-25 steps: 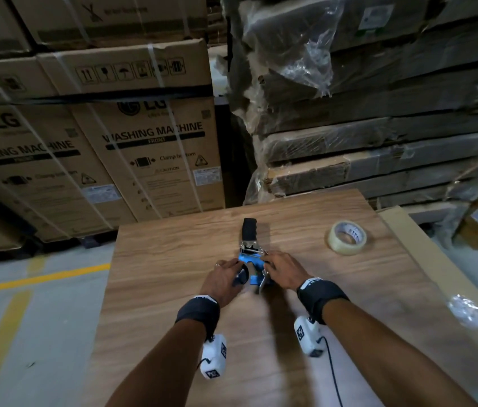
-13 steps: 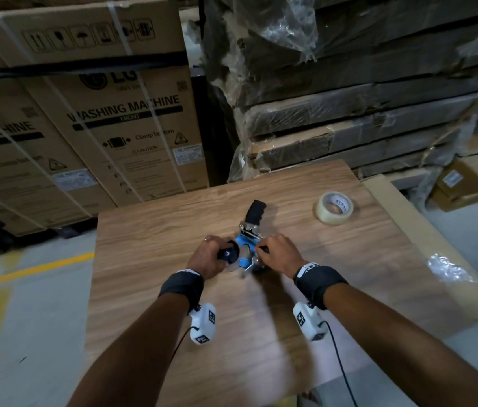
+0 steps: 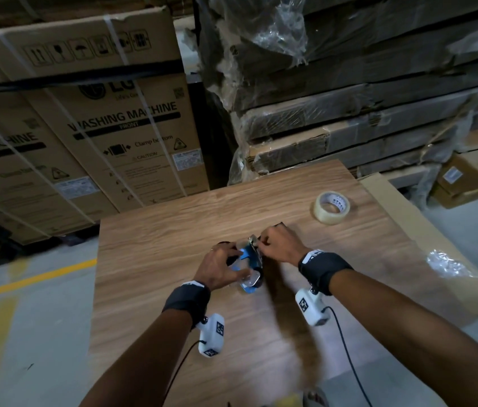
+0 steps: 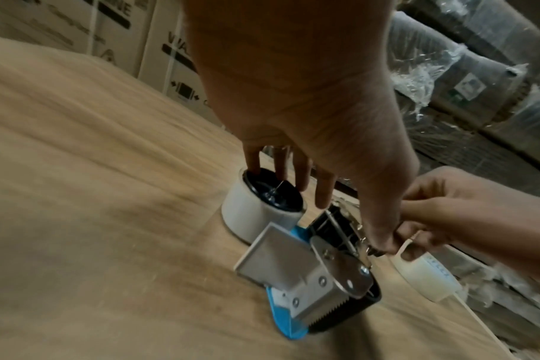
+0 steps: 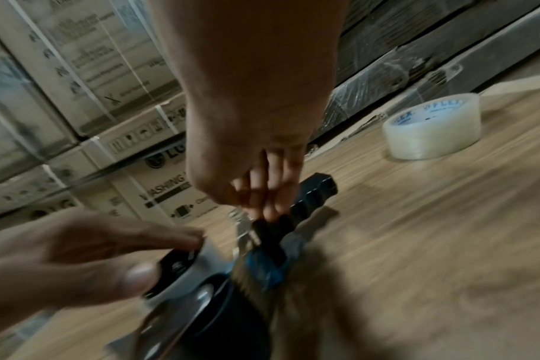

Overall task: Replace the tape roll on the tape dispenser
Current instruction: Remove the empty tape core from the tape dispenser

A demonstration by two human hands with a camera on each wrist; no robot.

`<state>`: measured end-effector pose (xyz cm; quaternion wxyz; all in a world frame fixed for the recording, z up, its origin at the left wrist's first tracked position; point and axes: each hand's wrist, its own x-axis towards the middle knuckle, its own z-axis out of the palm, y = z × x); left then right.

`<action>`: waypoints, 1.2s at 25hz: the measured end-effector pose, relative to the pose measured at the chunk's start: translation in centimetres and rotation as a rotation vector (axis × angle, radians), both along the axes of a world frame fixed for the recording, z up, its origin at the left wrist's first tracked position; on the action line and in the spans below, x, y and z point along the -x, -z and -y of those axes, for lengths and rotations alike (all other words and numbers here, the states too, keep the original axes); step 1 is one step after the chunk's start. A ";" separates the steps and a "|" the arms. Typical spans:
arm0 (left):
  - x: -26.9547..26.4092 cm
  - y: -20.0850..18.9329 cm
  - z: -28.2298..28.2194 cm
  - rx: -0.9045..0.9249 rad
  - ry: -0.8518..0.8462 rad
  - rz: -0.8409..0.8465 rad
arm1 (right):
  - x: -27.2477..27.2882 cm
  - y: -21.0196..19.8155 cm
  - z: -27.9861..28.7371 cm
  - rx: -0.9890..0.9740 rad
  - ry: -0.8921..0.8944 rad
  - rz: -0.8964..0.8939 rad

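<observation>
A blue and black tape dispenser [image 3: 250,267] lies on its side on the wooden table [image 3: 158,236], its serrated metal blade plate [image 4: 296,272] nearest me. A nearly spent white roll [image 4: 253,214] sits on its black hub. My left hand [image 3: 230,259] reaches over it, fingers and thumb curled round the spent roll [image 5: 197,263]. My right hand [image 3: 261,244] pinches the dispenser's frame just below the black handle [image 5: 313,194]. A full clear tape roll [image 3: 332,207] lies flat on the table, far right of both hands.
Strapped washing-machine cartons [image 3: 120,127] stand beyond the table's far left edge, and plastic-wrapped flat cartons [image 3: 349,113] are stacked behind on the right. A cardboard sheet with crumpled clear plastic [image 3: 449,264] lies along the table's right side. The table's left edge drops to a floor with a yellow line [image 3: 26,280].
The dispenser has turned so its handle points far right under my right hand. My left hand has shifted onto the roll on the hub. The head view has tilted down.
</observation>
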<state>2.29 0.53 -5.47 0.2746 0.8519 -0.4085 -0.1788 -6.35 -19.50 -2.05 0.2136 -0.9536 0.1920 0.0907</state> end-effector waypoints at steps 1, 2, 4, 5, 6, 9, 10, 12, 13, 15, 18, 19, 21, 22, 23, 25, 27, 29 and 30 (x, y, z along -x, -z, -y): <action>0.4 0.1 0.0 0.019 -0.043 0.010 | -0.3 -0.4 0.6 0.036 0.018 0.009; 1.0 0.0 -0.2 0.030 -0.085 0.018 | -0.5 -0.3 1.2 0.071 -0.014 0.012; 1.8 -0.5 -0.3 -0.040 -0.107 0.024 | -1.1 0.7 2.8 0.134 -0.160 -0.094; 2.1 -0.6 -0.3 -0.096 -0.089 0.025 | -1.4 1.2 3.4 0.149 -0.210 -0.157; 2.3 -0.6 -0.3 -0.146 -0.074 0.027 | -1.6 1.7 3.9 0.155 -0.237 -0.195; 2.5 -0.8 -0.2 -0.204 -0.104 -0.034 | -1.8 2.2 3.9 0.163 -0.262 -0.231; 2.4 -0.9 -0.1 -0.192 -0.125 -0.072 | -1.8 2.3 3.8 0.178 -0.267 -0.222; 2.1 -1.2 0.0 -0.156 -0.131 -0.128 | -1.4 1.8 3.6 0.217 -0.272 -0.209; 1.6 -1.1 -0.1 -0.150 -0.132 -0.134 | -1.1 1.5 3.4 0.235 -0.259 -0.211; 0.7 -0.7 -0.3 -0.159 -0.147 -0.128 | -0.4 1.0 3.2 0.265 -0.208 -0.218; -0.4 0.5 -0.8 -0.129 -0.211 -0.087 | 0.6 0.3 2.5 0.289 -0.161 -0.214; -0.2 -0.2 -0.8 -0.107 -0.241 -0.087 | 1.0 0.1 2.3 0.277 -0.154 -0.214; 0.0 -1.0 -0.4 -0.079 -0.269 -0.099 | 1.6 0.2 2.0 0.236 -0.137 -0.233; 0.2 -1.6 0.0 -0.073 -0.269 -0.092 | 1.9 0.3 2.0 0.217 -0.129 -0.239; 0.3 -2.1 0.4 -0.070 -0.266 -0.078 | 1.9 0.5 1.9 0.210 -0.124 -0.241; 0.7 -2.8 1.3 -0.039 -0.235 -0.061 | 2.0 0.6 1.9 0.165 -0.079 -0.200; 1.2 -2.8 2.3 -0.091 -0.111 -0.013 | 1.8 1.1 1.8 0.091 -0.059 -0.105; 1.5 -2.4 3.4 -0.241 -0.007 0.042 | 1.6 1.5 1.6 0.024 -0.124 -0.080; 1.6 -2.4 3.9 -0.319 -0.002 0.057 | 1.5 1.8 1.5 -0.011 -0.152 -0.080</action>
